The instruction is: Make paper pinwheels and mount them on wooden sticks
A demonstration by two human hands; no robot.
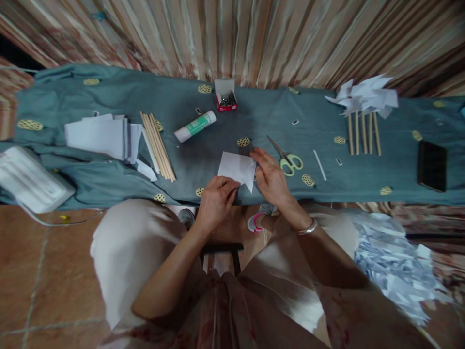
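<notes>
While pinching smooth, pointed white paper (235, 166) at its near edge with left hand (217, 198), holding its right edge with right hand (271, 178), left of metal-bladed scissors (284, 156).

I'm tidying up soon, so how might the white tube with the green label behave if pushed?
The tube would probably roll, being round and on its side. The cloth underneath might slow it. Its smooth-looking surface could feel slightly slippery.

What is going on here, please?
A person's bare left hand pinches the lower edge of a pointed white paper piece, while the right hand touches its right side. Metal scissors with green handles lie nearby. Thin wooden sticks lie to the left; white folded paper shapes on other sticks lie farther right.
</notes>
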